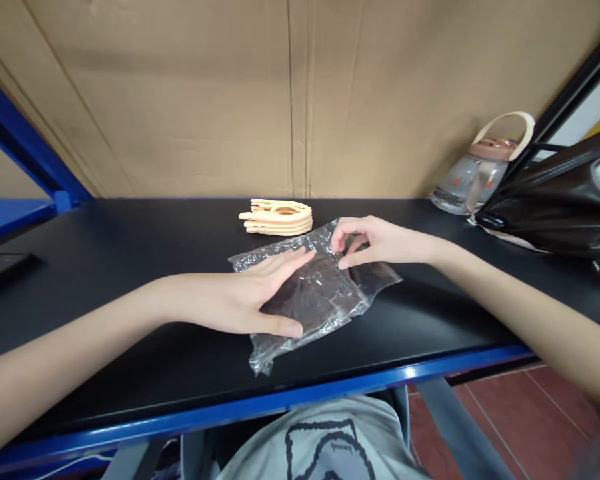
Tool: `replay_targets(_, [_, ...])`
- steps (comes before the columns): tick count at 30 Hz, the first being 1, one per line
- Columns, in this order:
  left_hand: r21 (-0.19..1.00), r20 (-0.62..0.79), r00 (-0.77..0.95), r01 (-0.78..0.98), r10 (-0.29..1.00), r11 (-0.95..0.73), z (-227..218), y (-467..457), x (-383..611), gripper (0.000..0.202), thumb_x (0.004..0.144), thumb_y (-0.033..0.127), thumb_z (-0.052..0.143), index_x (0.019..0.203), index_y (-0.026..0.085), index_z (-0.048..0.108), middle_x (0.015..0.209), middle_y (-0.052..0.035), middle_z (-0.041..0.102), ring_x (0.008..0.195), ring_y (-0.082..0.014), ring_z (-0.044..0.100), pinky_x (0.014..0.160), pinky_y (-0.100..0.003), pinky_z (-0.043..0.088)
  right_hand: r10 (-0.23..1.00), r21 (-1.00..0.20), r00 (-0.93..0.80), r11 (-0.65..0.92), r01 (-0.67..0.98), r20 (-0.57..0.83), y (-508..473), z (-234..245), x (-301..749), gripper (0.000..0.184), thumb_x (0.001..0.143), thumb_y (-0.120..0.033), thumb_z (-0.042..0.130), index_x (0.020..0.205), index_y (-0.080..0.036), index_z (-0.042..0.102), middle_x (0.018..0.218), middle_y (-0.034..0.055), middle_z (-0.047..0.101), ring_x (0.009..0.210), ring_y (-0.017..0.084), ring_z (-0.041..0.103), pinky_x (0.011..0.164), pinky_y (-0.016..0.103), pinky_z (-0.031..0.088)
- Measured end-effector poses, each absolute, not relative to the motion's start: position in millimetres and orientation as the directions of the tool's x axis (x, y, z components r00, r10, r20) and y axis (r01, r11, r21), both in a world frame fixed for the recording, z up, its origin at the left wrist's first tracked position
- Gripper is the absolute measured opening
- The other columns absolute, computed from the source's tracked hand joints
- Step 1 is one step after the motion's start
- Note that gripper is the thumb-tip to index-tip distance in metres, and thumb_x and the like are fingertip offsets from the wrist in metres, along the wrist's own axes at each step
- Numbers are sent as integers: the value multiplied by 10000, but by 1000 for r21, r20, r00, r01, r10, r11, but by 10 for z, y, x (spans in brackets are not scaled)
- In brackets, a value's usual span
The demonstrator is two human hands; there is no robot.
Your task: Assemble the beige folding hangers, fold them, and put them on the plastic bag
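A clear crinkled plastic bag (325,297) lies flat on the black tabletop (130,267) in front of me. My left hand (250,297) rests palm down on the bag's left part, fingers stretched out flat. My right hand (370,241) is at the bag's far edge, thumb and fingers pinched on the plastic there. A small stack of pale wooden flat pieces with cut-out holes (277,217) sits just behind the bag, apart from both hands.
A clear water bottle with a cream handle (473,177) stands at the back right beside a shiny black bag (555,207). A cardboard wall (280,93) backs the table. The blue table edge (300,397) runs along the front. A dark flat object (0,267) lies far left.
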State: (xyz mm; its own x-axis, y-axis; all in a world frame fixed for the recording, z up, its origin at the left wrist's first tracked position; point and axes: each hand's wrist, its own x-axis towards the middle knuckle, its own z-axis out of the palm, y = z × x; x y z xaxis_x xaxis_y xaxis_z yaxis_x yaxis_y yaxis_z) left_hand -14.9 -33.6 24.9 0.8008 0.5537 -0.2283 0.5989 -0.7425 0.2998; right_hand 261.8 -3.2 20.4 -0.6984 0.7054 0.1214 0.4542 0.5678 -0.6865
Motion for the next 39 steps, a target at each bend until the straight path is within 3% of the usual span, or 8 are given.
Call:
replay_targets(4, [321,-313,774,632,550,-706,326,-257,-209,1189,708,705,620,1547,195,-52,1610,-116,-19,1463,-329,118,1143,-422,308,686,-677,-728,543,497,15,-69,278,2617,278,752,-379,720,737,-184,522,766,-31,554,739,116,577,745,290,498])
replay_targets(9, [253,-333,770,629,544,-735,414,-184,-287,1284,596,713,706,1549,237,-12,1607,-122,69,1435,-345,234,1087,-418,385,584,-658,-796,539,527,-159,-150,340,2607,239,783,-353,697,738,-184,534,719,-39,567,669,105,567,670,254,460])
replay_targets(16, [272,-365,760,639,537,-720,464,-130,-373,1284,596,690,723,1544,248,-22,1607,-110,37,1444,-350,190,1114,-436,352,522,-461,-853,749,476,-32,-291,324,2528,269,800,-409,697,960,-195,662,934,15,593,836,134,569,737,254,442])
replay_targets(21, [281,-304,681,732,666,-621,386,-230,-260,940,886,686,356,1525,213,-145,1603,-109,-71,1469,-312,77,1168,-467,223,487,-500,-872,769,397,57,-395,318,2413,211,832,-377,676,927,-191,708,986,26,617,878,132,594,791,253,455])
replay_targets(26, [271,-207,670,739,713,-616,289,-410,-120,1020,844,733,390,1531,189,-132,1605,-116,-111,1468,-359,1,1172,-541,155,461,-537,-884,765,356,72,-429,311,2377,208,824,-348,693,961,-195,728,1020,37,635,953,143,596,853,263,452])
replay_targets(30, [274,-156,673,733,723,-622,272,-449,-89,1064,812,763,412,1539,176,-97,1617,-134,-31,1473,-352,65,1162,-527,218,378,-622,-926,722,304,-14,-429,314,2389,212,837,-269,684,1033,-207,736,1121,48,613,1018,132,589,873,240,460])
replay_targets(34, [279,-93,694,706,714,-651,229,-397,-103,1080,787,760,470,1542,198,-60,1619,-137,55,1469,-333,137,1153,-499,264,331,-600,-943,747,286,-37,-428,350,2417,221,845,-219,675,1055,-230,742,1260,55,573,1126,141,558,964,259,420])
replay_targets(39, [309,-21,710,674,704,-671,210,-406,-62,1044,758,756,520,1543,212,98,1606,-116,172,1452,-337,210,1147,-490,293,438,-624,-898,690,367,-43,-504,397,2385,221,870,-351,638,1005,-225,759,1248,41,625,1028,148,620,842,250,453])
